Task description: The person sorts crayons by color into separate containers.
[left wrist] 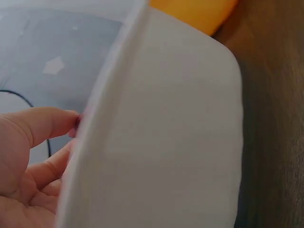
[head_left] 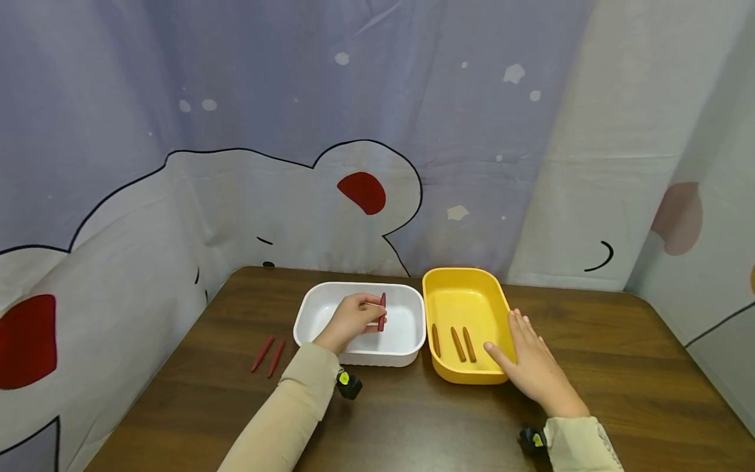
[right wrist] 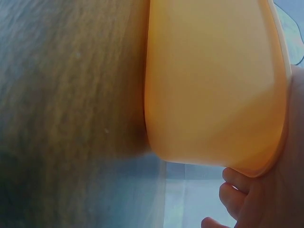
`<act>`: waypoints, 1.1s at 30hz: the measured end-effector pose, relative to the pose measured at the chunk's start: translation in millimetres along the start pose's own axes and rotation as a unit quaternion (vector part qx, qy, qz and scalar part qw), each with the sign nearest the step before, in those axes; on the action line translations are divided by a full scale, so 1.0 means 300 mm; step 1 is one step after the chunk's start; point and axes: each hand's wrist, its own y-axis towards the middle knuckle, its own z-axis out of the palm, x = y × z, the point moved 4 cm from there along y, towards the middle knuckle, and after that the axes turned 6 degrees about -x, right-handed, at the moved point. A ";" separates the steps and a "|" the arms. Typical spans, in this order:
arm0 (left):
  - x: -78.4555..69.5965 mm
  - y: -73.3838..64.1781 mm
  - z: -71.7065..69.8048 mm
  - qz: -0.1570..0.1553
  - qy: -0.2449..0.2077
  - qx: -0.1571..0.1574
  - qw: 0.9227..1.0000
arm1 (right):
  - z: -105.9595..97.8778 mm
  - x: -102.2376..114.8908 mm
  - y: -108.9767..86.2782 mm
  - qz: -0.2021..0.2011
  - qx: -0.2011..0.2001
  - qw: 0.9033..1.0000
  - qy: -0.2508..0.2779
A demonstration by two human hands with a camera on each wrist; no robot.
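Observation:
Over the white tray [head_left: 407, 318], my left hand [head_left: 350, 321] pinches a slim dark red crayon-like stick [head_left: 382, 312] between thumb and fingers, held nearly upright. In the left wrist view the tray's wall hides most of that stick. Two similar red sticks [head_left: 262, 354] lie on the table left of the white tray. My right hand [head_left: 533, 364] rests on the right rim of the yellow tray [head_left: 468, 288], its fingers straight and the thumb reaching over the tray. Several brown sticks [head_left: 458, 344] lie inside the yellow tray near its front.
Both trays stand side by side on the dark wooden table [head_left: 425, 419], close to its back edge. Behind the table hangs a printed curtain [head_left: 472, 144]. A small black device [head_left: 349, 385] is on the left wrist, another [head_left: 533, 440] on the right.

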 end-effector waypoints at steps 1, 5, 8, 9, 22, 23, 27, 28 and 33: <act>0.004 0.003 0.009 0.003 0.010 -0.001 1.000 | 0.001 -0.001 0.000 -0.001 -0.001 1.000 0.000; 0.015 0.015 0.039 0.008 0.068 -0.008 0.998 | 0.001 0.000 0.000 -0.002 -0.002 1.000 -0.001; 0.021 0.021 0.059 0.003 0.109 -0.009 0.994 | -0.001 0.003 -0.001 -0.002 -0.004 1.000 0.001; 0.023 0.022 0.065 0.002 0.123 -0.007 0.992 | -0.001 0.004 -0.002 -0.002 -0.004 1.000 0.001; 0.029 0.021 0.102 -0.026 0.181 0.015 0.983 | -0.005 0.016 -0.004 -0.005 -0.002 1.000 0.002; 0.029 0.022 0.103 -0.026 0.181 0.017 0.983 | -0.005 0.015 -0.004 -0.005 -0.002 1.000 0.001; 0.027 0.028 0.101 -0.006 0.213 0.021 0.977 | -0.004 0.010 -0.003 -0.004 -0.003 1.000 0.000; 0.026 0.030 0.101 0.000 0.224 0.021 0.974 | -0.004 0.009 -0.003 -0.004 -0.003 1.000 -0.001; 0.000 0.019 0.091 0.045 0.260 0.013 0.965 | -0.003 0.005 -0.002 -0.003 -0.003 1.000 -0.002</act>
